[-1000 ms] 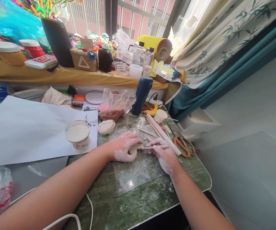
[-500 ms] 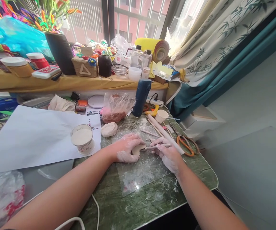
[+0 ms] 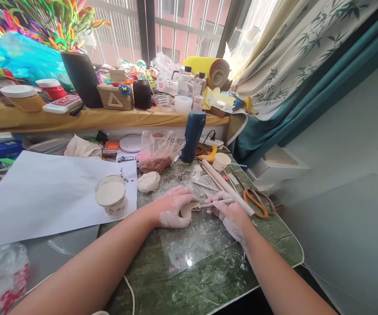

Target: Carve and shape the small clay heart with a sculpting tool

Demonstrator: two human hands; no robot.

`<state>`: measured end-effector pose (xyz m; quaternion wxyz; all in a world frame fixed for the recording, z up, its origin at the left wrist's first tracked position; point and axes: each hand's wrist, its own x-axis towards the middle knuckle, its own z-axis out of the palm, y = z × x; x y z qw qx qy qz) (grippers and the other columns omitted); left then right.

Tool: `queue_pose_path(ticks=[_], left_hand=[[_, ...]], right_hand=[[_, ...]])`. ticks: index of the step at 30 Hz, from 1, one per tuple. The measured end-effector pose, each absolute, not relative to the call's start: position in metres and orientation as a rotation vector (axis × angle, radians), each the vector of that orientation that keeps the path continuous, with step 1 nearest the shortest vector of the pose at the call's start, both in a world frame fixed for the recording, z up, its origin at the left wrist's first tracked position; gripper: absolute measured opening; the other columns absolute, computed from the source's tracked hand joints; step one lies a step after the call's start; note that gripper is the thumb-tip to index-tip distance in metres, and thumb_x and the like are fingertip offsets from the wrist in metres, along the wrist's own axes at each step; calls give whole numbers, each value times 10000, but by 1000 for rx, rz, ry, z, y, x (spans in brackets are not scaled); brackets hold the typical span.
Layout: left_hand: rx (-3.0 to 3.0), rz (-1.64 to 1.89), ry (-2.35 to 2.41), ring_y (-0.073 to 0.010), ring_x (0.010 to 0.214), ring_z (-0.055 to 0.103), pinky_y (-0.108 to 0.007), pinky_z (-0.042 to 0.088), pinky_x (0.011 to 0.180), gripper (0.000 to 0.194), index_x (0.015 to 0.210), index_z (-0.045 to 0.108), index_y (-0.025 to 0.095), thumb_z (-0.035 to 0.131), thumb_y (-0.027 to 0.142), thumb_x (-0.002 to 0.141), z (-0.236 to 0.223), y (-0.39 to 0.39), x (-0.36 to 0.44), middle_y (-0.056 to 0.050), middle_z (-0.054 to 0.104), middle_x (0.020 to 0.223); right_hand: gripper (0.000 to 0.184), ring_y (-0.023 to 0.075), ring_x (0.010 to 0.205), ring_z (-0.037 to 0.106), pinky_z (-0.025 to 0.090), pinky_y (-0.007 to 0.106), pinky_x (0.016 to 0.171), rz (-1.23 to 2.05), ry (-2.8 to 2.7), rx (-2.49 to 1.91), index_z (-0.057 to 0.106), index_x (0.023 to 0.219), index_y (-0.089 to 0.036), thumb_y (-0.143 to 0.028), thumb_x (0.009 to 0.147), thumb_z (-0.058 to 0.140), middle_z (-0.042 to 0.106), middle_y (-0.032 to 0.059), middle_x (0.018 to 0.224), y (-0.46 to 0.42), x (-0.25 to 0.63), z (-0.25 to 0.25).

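My left hand [image 3: 175, 208], dusted with white powder, curls round a small pale piece of clay [image 3: 186, 211] on a clear plastic sheet [image 3: 195, 249]. In my right hand [image 3: 230, 213] is a thin, pencil-like modelling tool [image 3: 215, 203], held in a pinch. Its tip touches or nearly touches the right edge of the clay piece; which of the two I cannot tell. Beyond my left hand sits a lump of white dough-like clay [image 3: 148, 181]. A pale rolling pin [image 3: 230, 188] lies past my right hand, with another thin stick [image 3: 205, 186] nearer the sheet.
Paper cups of white powder [image 3: 110, 194] stand on white paper [image 3: 51, 192] at left. A blue bottle [image 3: 193, 136], a bag of reddish clay [image 3: 156, 159] and a small paper cup [image 3: 222, 161] are at the back. Orange-handled scissors [image 3: 256, 203] lie near the right edge.
The view has shifted slightly. Both hands keep nearly the same places, and the tool's tip stays at the clay piece's right edge.
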<state>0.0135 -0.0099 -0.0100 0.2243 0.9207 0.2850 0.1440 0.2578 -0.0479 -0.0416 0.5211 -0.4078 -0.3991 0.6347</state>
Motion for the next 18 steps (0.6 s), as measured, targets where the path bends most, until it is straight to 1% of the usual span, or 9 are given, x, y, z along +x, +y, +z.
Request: queue_pose_path(ticks=[3,7,12,18], left_hand=[[2536,390,792,-313,1209,564,-447,446,1099,588,1323,591,241,720,305,752,-11,-9,13,-78,629,1281],[2539,394,781,-309,1192,565,-452,440,1097,602,1337,588,239,734,337,761,-15,-8,13,-78,632,1264],[2530,397,775,-304,1207,563,-441,431,1111,596,1330,590,237,741,327,760,-16,-6,12,-75,632,1270],[2529,385,772,-309,1216,563,-459,441,1109,598,1336,580,250,738,330,766,-14,-7,13,-74,624,1287]], right_hand=[[267,205,826,714,601,346,715,1534,-940,-978,697,803,-213,-389,749,891,757,49,918,-46,260,-43],[261,209,836,731,600,328,706,1550,-939,-978,697,789,-202,-365,746,896,763,55,917,-45,259,-44],[243,201,808,734,615,335,713,1537,-934,-984,708,797,-197,-361,762,884,771,61,921,-44,257,-45],[236,204,810,736,622,329,692,1534,-923,-985,709,765,-201,-361,762,882,774,57,907,-44,257,-44]])
